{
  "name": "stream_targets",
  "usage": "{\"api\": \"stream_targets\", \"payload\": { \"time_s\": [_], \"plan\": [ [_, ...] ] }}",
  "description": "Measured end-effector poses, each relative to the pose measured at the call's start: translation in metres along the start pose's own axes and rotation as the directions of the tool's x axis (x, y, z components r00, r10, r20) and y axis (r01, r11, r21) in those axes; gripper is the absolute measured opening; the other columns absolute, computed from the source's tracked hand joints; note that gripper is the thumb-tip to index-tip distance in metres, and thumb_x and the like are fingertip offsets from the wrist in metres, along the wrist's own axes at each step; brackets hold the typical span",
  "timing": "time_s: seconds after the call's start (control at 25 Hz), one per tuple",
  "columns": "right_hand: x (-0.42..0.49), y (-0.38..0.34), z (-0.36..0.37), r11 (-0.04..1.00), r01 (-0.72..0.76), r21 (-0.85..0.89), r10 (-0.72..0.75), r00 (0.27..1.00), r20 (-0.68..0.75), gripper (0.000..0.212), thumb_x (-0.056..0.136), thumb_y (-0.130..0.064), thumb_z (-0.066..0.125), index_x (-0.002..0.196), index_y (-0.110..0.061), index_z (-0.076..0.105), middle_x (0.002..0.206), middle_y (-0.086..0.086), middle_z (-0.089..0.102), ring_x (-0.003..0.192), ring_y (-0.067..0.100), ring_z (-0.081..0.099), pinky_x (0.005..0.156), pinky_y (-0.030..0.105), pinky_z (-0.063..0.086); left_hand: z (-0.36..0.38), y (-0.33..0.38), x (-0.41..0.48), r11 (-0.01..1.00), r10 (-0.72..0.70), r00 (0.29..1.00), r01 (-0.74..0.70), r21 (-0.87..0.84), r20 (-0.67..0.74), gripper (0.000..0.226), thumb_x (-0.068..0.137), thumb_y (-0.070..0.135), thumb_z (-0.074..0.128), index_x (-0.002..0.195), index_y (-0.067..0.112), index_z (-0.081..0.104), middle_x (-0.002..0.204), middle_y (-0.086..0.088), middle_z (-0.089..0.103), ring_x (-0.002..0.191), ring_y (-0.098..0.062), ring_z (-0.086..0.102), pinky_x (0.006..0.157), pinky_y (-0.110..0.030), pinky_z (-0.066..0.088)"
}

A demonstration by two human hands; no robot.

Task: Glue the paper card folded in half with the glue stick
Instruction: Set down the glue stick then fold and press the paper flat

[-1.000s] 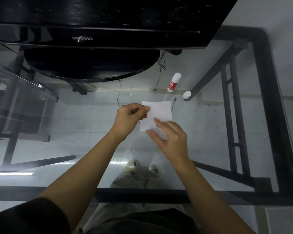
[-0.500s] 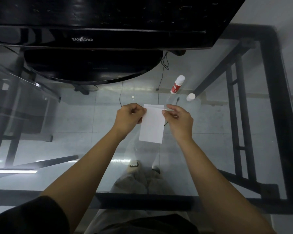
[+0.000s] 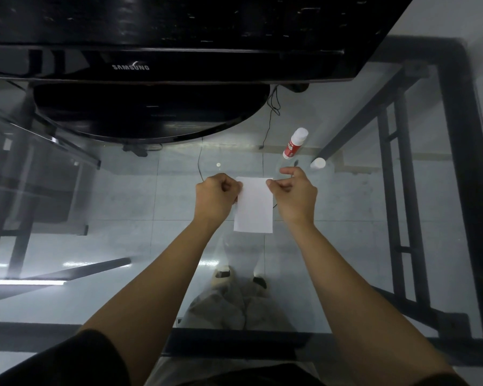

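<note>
A white paper card (image 3: 253, 208) lies folded into a narrow upright rectangle on the glass table, in the middle of the view. My left hand (image 3: 216, 195) pinches its upper left corner. My right hand (image 3: 294, 192) pinches its upper right corner, index finger raised. The glue stick (image 3: 294, 142), white with a red label, stands uncapped beyond my right hand. Its white cap (image 3: 318, 163) sits on the glass just right of it.
A black Samsung monitor (image 3: 131, 66) with a wide oval base (image 3: 151, 112) fills the far side of the glass table (image 3: 360, 218). The table's black metal frame (image 3: 466, 190) runs along the right and near edges. Cables hang behind the monitor.
The card went from a wide sheet to a narrow folded one. My right hand moved from the card's lower edge up to its top right corner; my left hand stayed at the top left.
</note>
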State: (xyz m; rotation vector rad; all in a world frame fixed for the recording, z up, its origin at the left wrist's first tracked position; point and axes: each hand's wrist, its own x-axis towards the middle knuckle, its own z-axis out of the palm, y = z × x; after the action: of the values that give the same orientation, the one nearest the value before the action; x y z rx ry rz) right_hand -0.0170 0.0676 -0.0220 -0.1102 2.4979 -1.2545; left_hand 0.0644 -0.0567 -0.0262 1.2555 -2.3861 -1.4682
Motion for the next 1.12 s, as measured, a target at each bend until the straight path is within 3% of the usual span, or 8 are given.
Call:
{"api": "stream_targets", "payload": {
  "time_s": [0.24,0.4,0.6,0.72,0.88,0.96,1.04,1.12],
  "plan": [
    [-0.002,-0.001,0.002,1.000,0.019,-0.016,-0.019,1.000,-0.020,0.030,0.081,-0.018,0.069,0.109,-0.011,0.059,0.075,-0.005,0.065,0.068,0.006,0.058,0.080,0.017,0.045,0.002,0.004,0.001,0.997,-0.051,0.998,0.052,0.050,-0.029,0.016,0.085,0.017,0.062,0.074,0.005,0.065,0.069,-0.007,0.068,0.058,-0.013,0.061,0.050,0.000,0.040],
    [-0.004,-0.001,0.004,0.997,0.050,-0.056,-0.052,0.998,-0.030,0.030,0.083,-0.017,0.067,0.111,-0.010,0.058,0.079,-0.001,0.070,0.066,0.003,0.056,0.071,0.004,0.039,0.005,0.009,0.002,0.991,-0.091,0.995,0.094,0.093,-0.038,0.015,0.084,0.017,0.062,0.074,0.005,0.064,0.074,-0.011,0.071,0.069,-0.021,0.065,0.060,-0.016,0.043],
    [-0.002,-0.001,0.009,0.990,0.065,-0.127,-0.072,0.996,-0.053,0.034,0.082,-0.018,0.068,0.113,-0.010,0.057,0.087,0.007,0.070,0.073,0.011,0.059,0.083,0.025,0.048,0.007,0.017,0.006,0.973,-0.175,0.984,0.179,0.145,-0.042,0.017,0.082,0.018,0.060,0.075,0.003,0.065,0.077,-0.012,0.071,0.072,-0.024,0.064,0.064,-0.025,0.048],
    [-0.002,0.004,0.007,0.963,0.169,-0.208,-0.177,0.984,-0.019,0.031,0.085,-0.020,0.064,0.114,-0.010,0.057,0.107,0.011,0.063,0.091,0.020,0.060,0.085,0.029,0.048,0.005,0.021,0.011,0.959,-0.236,0.972,0.235,0.159,-0.015,0.016,0.082,0.017,0.061,0.072,0.005,0.064,0.078,-0.012,0.072,0.073,-0.021,0.064,0.059,-0.022,0.045],
    [-0.011,0.027,-0.004,0.686,0.595,-0.419,-0.474,0.802,0.363,0.038,0.096,-0.022,0.045,0.132,-0.010,0.047,0.140,0.010,0.048,0.128,0.026,0.045,0.107,0.038,0.028,0.003,0.024,0.015,0.951,-0.263,0.965,0.258,0.172,0.010,0.016,0.082,0.017,0.061,0.070,0.007,0.062,0.075,-0.012,0.073,0.070,-0.017,0.064,0.054,-0.019,0.043],
    [-0.013,0.037,-0.010,0.538,0.679,-0.499,-0.398,0.727,0.560,0.050,0.099,-0.032,0.031,0.145,-0.015,0.022,0.154,0.000,0.016,0.142,0.019,0.020,0.112,0.038,0.004,0.005,0.023,0.015,0.950,-0.266,0.964,0.259,0.174,0.017,0.016,0.083,0.019,0.062,0.071,0.007,0.062,0.076,-0.012,0.073,0.070,-0.018,0.064,0.057,-0.020,0.044],
    [-0.014,0.044,-0.012,0.444,0.703,-0.555,-0.341,0.706,0.621,0.056,0.098,-0.039,0.020,0.146,-0.018,0.000,0.151,-0.007,-0.009,0.144,0.014,0.002,0.110,0.038,-0.009,0.004,0.022,0.014,0.953,-0.232,0.973,0.226,0.200,0.007,0.015,0.082,0.020,0.064,0.074,0.008,0.061,0.077,-0.011,0.072,0.072,-0.021,0.065,0.061,-0.023,0.046],
    [-0.014,0.045,-0.012,0.402,0.703,-0.587,-0.323,0.709,0.628,0.057,0.098,-0.041,0.016,0.146,-0.018,-0.003,0.151,-0.006,-0.011,0.144,0.013,-0.001,0.110,0.039,-0.011,0.000,0.015,0.009,0.956,0.037,0.999,-0.026,0.293,-0.032,0.015,0.083,0.020,0.067,0.087,0.007,0.060,0.087,-0.012,0.068,0.075,-0.022,0.062,0.067,-0.027,0.049]
  ]
}}
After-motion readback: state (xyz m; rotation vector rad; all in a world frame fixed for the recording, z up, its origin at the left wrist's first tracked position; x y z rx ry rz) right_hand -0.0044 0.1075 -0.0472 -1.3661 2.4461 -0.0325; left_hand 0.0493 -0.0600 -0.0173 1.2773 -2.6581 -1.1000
